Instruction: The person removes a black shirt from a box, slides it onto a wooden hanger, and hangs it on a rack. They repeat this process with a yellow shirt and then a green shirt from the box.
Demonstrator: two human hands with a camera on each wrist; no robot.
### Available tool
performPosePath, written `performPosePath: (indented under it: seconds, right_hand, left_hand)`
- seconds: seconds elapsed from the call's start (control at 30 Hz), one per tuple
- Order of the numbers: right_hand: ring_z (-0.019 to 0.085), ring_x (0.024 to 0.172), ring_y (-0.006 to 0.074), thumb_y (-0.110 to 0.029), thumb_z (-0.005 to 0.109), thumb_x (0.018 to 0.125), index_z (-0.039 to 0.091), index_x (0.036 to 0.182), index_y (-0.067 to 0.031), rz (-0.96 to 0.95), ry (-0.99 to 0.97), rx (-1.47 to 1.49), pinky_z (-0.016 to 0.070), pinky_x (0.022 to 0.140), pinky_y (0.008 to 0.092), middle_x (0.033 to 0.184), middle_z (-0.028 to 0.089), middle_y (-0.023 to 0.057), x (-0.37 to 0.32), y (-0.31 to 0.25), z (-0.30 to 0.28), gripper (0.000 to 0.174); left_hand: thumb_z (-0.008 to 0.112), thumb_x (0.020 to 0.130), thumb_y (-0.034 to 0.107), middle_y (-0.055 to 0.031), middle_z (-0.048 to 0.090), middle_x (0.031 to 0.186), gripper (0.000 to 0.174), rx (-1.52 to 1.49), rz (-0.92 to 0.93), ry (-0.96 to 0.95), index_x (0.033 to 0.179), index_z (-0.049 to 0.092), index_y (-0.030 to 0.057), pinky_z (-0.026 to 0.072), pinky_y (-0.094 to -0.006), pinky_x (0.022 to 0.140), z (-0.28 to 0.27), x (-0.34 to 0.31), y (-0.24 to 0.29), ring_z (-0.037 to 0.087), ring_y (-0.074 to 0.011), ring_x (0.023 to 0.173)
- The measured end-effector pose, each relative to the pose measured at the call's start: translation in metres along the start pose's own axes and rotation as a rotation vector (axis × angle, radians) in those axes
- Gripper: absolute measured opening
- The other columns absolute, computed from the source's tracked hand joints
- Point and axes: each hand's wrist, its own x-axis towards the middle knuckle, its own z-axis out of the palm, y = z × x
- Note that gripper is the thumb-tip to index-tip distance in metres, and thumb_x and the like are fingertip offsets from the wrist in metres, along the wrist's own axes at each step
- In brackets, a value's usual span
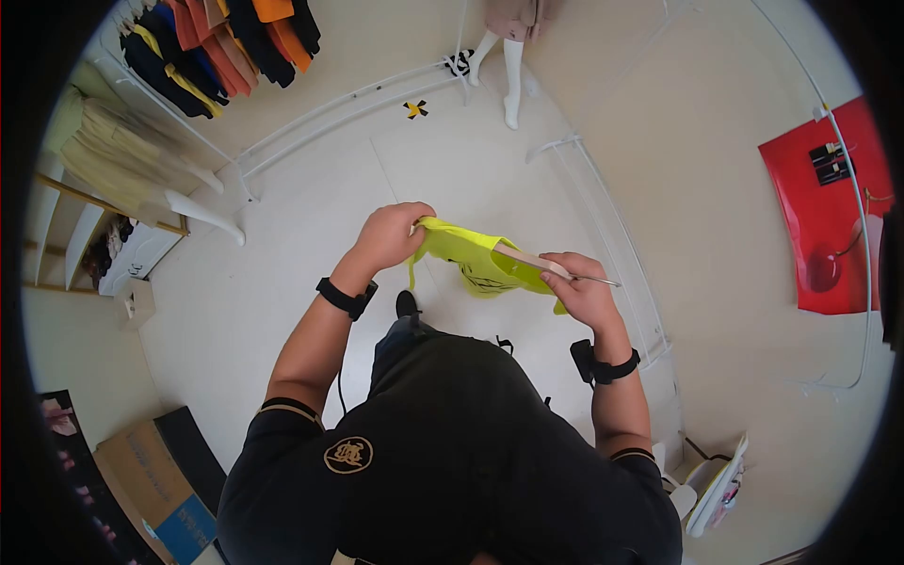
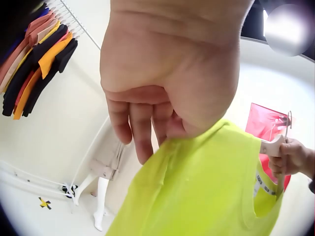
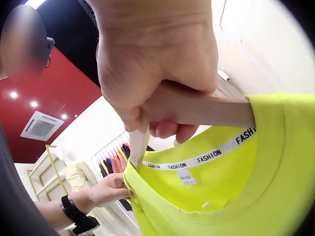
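Observation:
A neon yellow-green shirt [image 1: 476, 259] with a white "FASHION" tape inside its collar hangs between the two hands. The left hand [image 1: 394, 234] pinches its shoulder edge; in the left wrist view that hand [image 2: 167, 83] has its thumb against the fabric and its other fingers hanging down. The right hand [image 1: 584, 290] grips a pale wooden hanger [image 1: 532, 261] near its middle, with the metal hook sticking out to the right. In the right wrist view the hanger [image 3: 216, 110] reaches into the shirt's neck opening, one arm under each side of the collar.
Clothes on a rack [image 1: 217, 47] hang at the upper left. Mannequin legs [image 1: 511, 85] stand at the far wall, and a skirted mannequin [image 1: 122, 151] at the left. A cardboard box [image 1: 151, 476] sits lower left, a red poster [image 1: 829, 217] at right. White rails run along the floor.

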Motion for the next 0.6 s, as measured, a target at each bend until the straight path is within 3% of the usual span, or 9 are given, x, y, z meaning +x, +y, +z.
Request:
performPosePath:
  seconds: [0.07, 0.13, 0.17, 0.23, 0.27, 0.33, 0.6]
  right_hand:
    - [0.061, 0.073, 0.0205, -0.008, 0.067, 0.080, 0.066, 0.100, -0.0028, -0.014, -0.003, 0.028, 0.0486, 0.067, 0.0299, 0.083, 0.065, 0.0119, 0.013, -0.005, 0.004, 0.020]
    - [0.061, 0.075, 0.0195, -0.006, 0.067, 0.080, 0.066, 0.100, -0.0002, 0.054, -0.016, 0.047, 0.0490, 0.068, 0.0296, 0.084, 0.066, 0.0124, 0.028, -0.012, 0.007, 0.021]
    - [0.061, 0.075, 0.0195, -0.006, 0.067, 0.080, 0.066, 0.100, -0.0002, 0.053, -0.015, 0.040, 0.0490, 0.068, 0.0296, 0.084, 0.066, 0.0124, 0.035, -0.017, 0.010, 0.021]
    - [0.061, 0.078, 0.0180, -0.006, 0.066, 0.080, 0.065, 0.099, 0.0018, 0.094, 0.031, 0.051, 0.0492, 0.070, 0.0293, 0.086, 0.066, 0.0124, 0.048, -0.027, 0.018, 0.021]
    - [0.061, 0.078, 0.0180, -0.006, 0.066, 0.080, 0.065, 0.099, 0.0018, 0.101, 0.033, 0.048, 0.0492, 0.070, 0.0293, 0.086, 0.066, 0.0124, 0.054, -0.030, 0.022, 0.021]
    - [0.061, 0.079, 0.0168, -0.007, 0.065, 0.081, 0.065, 0.099, 0.0034, 0.171, 0.055, 0.092, 0.0492, 0.071, 0.0294, 0.087, 0.067, 0.0118, 0.064, -0.037, 0.029, 0.020]
    - [0.060, 0.080, 0.0152, -0.008, 0.065, 0.082, 0.066, 0.099, 0.0026, 0.225, -0.070, 0.139, 0.0484, 0.072, 0.0283, 0.086, 0.066, 0.0094, 0.091, -0.040, 0.025, 0.020]
  left_hand:
    - [0.056, 0.076, 0.008, -0.0090, 0.066, 0.087, 0.018, -0.027, -0.055, 0.004, 0.093, 0.063, 0.0066, 0.0498, -0.0395, 0.070, -0.009, 0.007, -0.020, 0.062, -0.0295, 0.080]
    - [0.059, 0.076, 0.006, -0.0091, 0.066, 0.085, 0.013, -0.038, -0.002, 0.187, 0.089, 0.063, 0.0035, 0.0495, -0.0361, 0.064, -0.019, 0.017, -0.045, 0.062, -0.0290, 0.071]
    - [0.059, 0.076, 0.006, -0.0091, 0.066, 0.085, 0.013, -0.043, 0.001, 0.192, 0.089, 0.063, 0.0035, 0.0495, -0.0361, 0.064, -0.028, 0.020, -0.048, 0.062, -0.0290, 0.071]
    - [0.061, 0.078, 0.008, -0.0087, 0.065, 0.081, 0.013, -0.286, -0.013, 0.289, 0.090, 0.063, 0.0044, 0.0491, -0.0348, 0.064, -0.049, 0.026, -0.046, 0.061, -0.0286, 0.070]
    - [0.061, 0.078, 0.008, -0.0087, 0.065, 0.081, 0.013, -0.292, -0.013, 0.284, 0.090, 0.063, 0.0044, 0.0491, -0.0348, 0.064, -0.055, 0.028, -0.048, 0.061, -0.0286, 0.070]
    - [0.063, 0.080, 0.016, -0.0050, 0.064, 0.079, 0.014, -0.253, 0.194, 0.160, 0.092, 0.064, 0.0086, 0.0493, -0.0344, 0.068, -0.063, 0.030, -0.053, 0.061, -0.0264, 0.076]
    - [0.058, 0.082, 0.013, -0.0065, 0.063, 0.082, 0.011, -0.067, 0.240, 0.104, 0.089, 0.066, 0.0083, 0.0484, -0.0363, 0.068, -0.065, 0.031, -0.085, 0.060, -0.0267, 0.078]
